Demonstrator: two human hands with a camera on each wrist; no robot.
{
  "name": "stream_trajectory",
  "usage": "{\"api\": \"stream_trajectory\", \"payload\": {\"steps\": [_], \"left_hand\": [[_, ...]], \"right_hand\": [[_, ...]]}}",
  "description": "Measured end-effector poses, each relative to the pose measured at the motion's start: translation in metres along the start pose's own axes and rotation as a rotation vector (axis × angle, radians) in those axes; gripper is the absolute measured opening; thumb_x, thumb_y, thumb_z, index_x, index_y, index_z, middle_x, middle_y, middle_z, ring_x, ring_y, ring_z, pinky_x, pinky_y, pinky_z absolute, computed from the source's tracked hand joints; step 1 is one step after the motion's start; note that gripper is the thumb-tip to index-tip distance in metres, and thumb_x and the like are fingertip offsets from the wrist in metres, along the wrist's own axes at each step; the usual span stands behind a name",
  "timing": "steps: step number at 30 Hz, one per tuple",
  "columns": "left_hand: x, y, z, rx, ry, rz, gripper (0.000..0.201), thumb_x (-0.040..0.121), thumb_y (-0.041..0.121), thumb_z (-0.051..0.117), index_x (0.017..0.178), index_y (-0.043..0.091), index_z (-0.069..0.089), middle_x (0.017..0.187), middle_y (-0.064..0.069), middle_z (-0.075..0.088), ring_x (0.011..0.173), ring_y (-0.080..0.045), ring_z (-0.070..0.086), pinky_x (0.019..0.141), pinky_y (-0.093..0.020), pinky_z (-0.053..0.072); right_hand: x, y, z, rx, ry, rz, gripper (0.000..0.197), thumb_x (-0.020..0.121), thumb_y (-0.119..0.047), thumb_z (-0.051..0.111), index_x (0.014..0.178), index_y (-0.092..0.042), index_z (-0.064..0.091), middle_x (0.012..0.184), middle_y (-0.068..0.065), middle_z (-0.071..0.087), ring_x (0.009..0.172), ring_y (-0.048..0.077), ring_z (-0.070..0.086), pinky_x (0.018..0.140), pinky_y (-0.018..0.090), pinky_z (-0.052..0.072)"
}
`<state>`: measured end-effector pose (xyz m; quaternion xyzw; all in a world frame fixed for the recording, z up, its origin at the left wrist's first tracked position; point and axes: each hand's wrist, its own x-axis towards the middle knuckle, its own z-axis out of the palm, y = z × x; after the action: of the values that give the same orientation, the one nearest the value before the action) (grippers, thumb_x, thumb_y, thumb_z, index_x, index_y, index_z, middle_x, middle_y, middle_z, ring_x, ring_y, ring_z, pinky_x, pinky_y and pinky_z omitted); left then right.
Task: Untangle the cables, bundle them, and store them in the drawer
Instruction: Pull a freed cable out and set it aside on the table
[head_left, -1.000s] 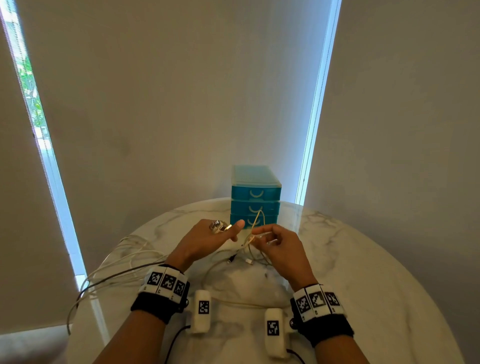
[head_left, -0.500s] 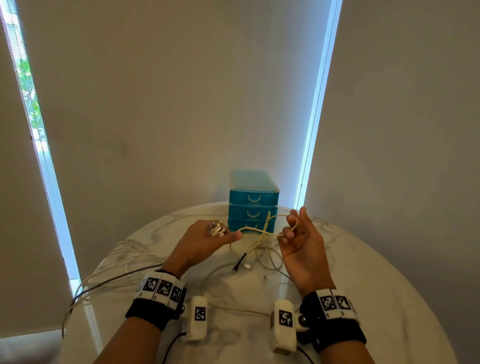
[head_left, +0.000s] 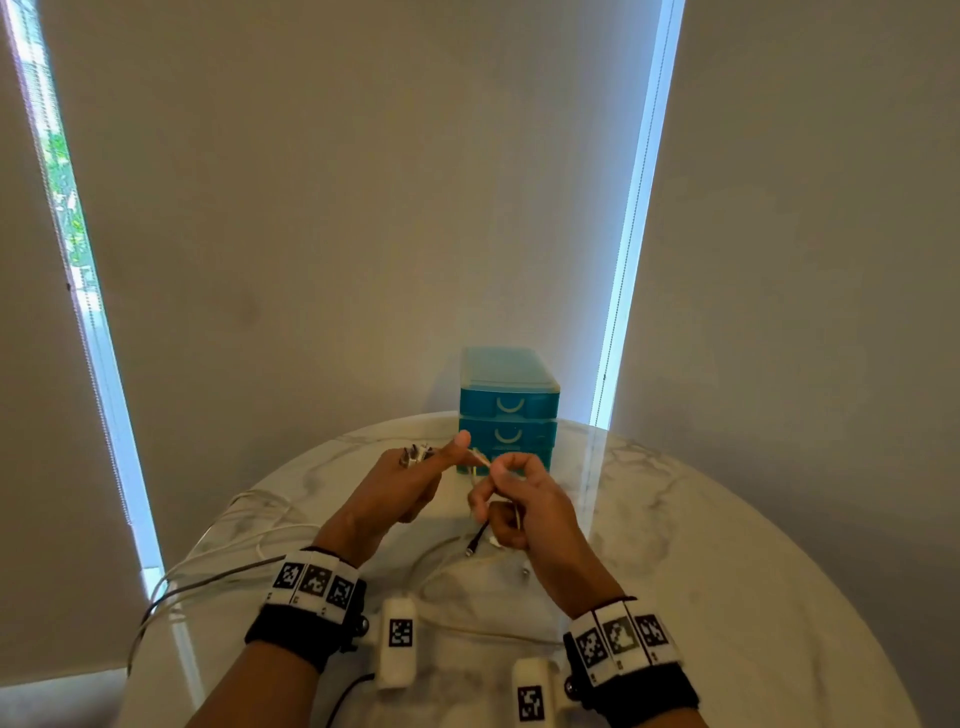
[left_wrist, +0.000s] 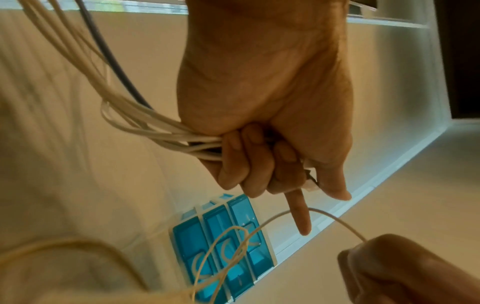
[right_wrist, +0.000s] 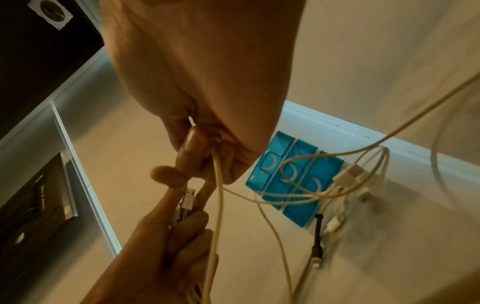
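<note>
- Round white marble surface (head_left: 727, 545), grey veins, glossy w/ reflections.
- Roller blinds (head_left: 337, 208) beige, pulled down behind it; bright daylight strips (head_left: 631, 234) in the gaps betw. panels.
- Green foliage (head_left: 65, 197) visible thru the left gap.
- Black wrist straps (head_left: 291, 631) w/ white square-code marker tags, both wrists; small white cam units (head_left: 397, 642) w/ same code tags hang off them, thin black lead (head_left: 345, 696) off the left one.
- Dark framed panel (right_wrist: 39, 205) in right wrist view, detail unclear.

Dim room, daylight through blind gaps (wrist views blurred, warped)
</note>
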<state>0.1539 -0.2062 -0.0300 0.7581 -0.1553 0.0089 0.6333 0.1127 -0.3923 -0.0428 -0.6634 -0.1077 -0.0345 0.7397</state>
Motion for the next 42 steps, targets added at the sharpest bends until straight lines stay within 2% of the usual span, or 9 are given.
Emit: {"api": "stream_trajectory", "payload": {"steps": [7, 10, 14, 17, 20, 24, 31, 38, 42], "left_hand": [[-0.001, -0.001, -0.006, -0.116, 0.044, 0.101, 0.033, 0.088, 0.048, 0.082, 0.103, 0.019, 0.084, 0.059, 0.003, 0.039, 0.054, -0.013, 0.027, 0.051, -0.029, 0.021], [-0.005, 0.005, -0.002, 0.06, -0.076, 0.117, 0.024, 0.092, 0.032, 0.082, 0.101, 0.009, 0.084, 0.056, 0.013, 0.059, 0.049, 0.0, 0.042, 0.051, -0.018, 0.032], [-0.009, 0.007, 0.006, 0.177, -0.24, 0.043, 0.025, 0.09, 0.019, 0.085, 0.102, -0.003, 0.082, 0.064, 0.011, 0.07, 0.052, 0.007, 0.053, 0.052, -0.007, 0.04], [-0.008, 0.006, 0.006, 0.25, -0.302, 0.004, 0.022, 0.089, 0.023, 0.086, 0.101, 0.005, 0.084, 0.068, 0.013, 0.072, 0.054, 0.007, 0.054, 0.053, -0.005, 0.038], [-0.007, 0.005, 0.008, 0.319, -0.332, -0.019, 0.021, 0.088, 0.028, 0.087, 0.1, 0.012, 0.086, 0.064, 0.019, 0.07, 0.057, 0.01, 0.056, 0.055, -0.004, 0.039], [-0.008, 0.003, 0.01, 0.258, -0.22, -0.007, 0.029, 0.091, 0.053, 0.078, 0.101, 0.028, 0.087, 0.077, 0.002, 0.077, 0.056, 0.003, 0.051, 0.054, -0.01, 0.04], [-0.005, 0.0, 0.007, 0.113, 0.003, -0.013, 0.046, 0.094, 0.076, 0.056, 0.099, 0.04, 0.085, 0.071, -0.009, 0.035, 0.058, -0.013, 0.031, 0.049, -0.023, 0.029], [0.009, -0.005, 0.011, -0.493, -0.172, -0.205, 0.106, 0.079, 0.102, 0.028, 0.101, 0.009, 0.074, 0.063, -0.001, 0.036, 0.047, -0.01, 0.023, 0.049, -0.027, 0.011], [0.009, -0.005, 0.018, -0.411, -0.159, -0.157, 0.09, 0.081, 0.097, 0.044, 0.1, 0.012, 0.067, 0.065, 0.0, 0.039, 0.048, -0.01, 0.029, 0.043, -0.021, 0.021]], "right_hand": [[0.006, 0.014, 0.006, -0.026, -0.034, 0.174, 0.041, 0.115, -0.043, 0.036, 0.122, -0.009, 0.058, 0.109, 0.01, 0.082, 0.092, 0.026, 0.074, 0.071, 0.037, 0.05], [0.01, 0.015, 0.0, 0.154, 0.129, 0.194, 0.063, 0.109, -0.061, 0.035, 0.128, -0.012, 0.07, 0.117, 0.006, 0.081, 0.121, 0.027, 0.071, 0.106, 0.049, 0.051], [0.006, 0.007, -0.012, 0.568, 0.111, 0.145, 0.06, 0.109, -0.055, 0.044, 0.14, -0.007, 0.062, 0.133, 0.013, 0.075, 0.132, 0.03, 0.067, 0.119, 0.052, 0.045], [0.008, 0.0, -0.03, 0.781, 0.181, 0.09, 0.054, 0.109, -0.043, 0.054, 0.145, -0.004, 0.061, 0.137, 0.014, 0.073, 0.13, 0.026, 0.068, 0.11, 0.042, 0.054], [0.012, 0.003, -0.047, 0.899, 0.297, 0.009, 0.043, 0.108, -0.024, 0.059, 0.146, -0.004, 0.06, 0.105, 0.008, 0.076, 0.091, 0.017, 0.074, 0.079, 0.032, 0.065], [0.012, 0.005, -0.051, 0.652, 0.318, 0.033, 0.034, 0.114, -0.018, 0.044, 0.14, -0.004, 0.06, 0.065, -0.004, 0.039, 0.048, 0.007, 0.033, 0.045, 0.022, 0.034], [-0.005, -0.001, -0.009, -0.258, -0.199, 0.231, 0.038, 0.117, -0.026, 0.041, 0.101, -0.01, 0.073, 0.056, -0.006, 0.036, 0.044, 0.008, 0.026, 0.043, 0.022, 0.022], [-0.007, -0.004, 0.002, -0.465, -0.118, 0.204, 0.044, 0.115, -0.035, 0.043, 0.1, -0.013, 0.077, 0.058, -0.006, 0.043, 0.047, 0.007, 0.034, 0.048, 0.025, 0.028], [-0.007, -0.003, 0.007, -0.369, -0.1, 0.233, 0.053, 0.114, -0.036, 0.032, 0.09, -0.017, 0.076, 0.055, -0.011, 0.043, 0.05, 0.007, 0.035, 0.052, 0.024, 0.029]]}}
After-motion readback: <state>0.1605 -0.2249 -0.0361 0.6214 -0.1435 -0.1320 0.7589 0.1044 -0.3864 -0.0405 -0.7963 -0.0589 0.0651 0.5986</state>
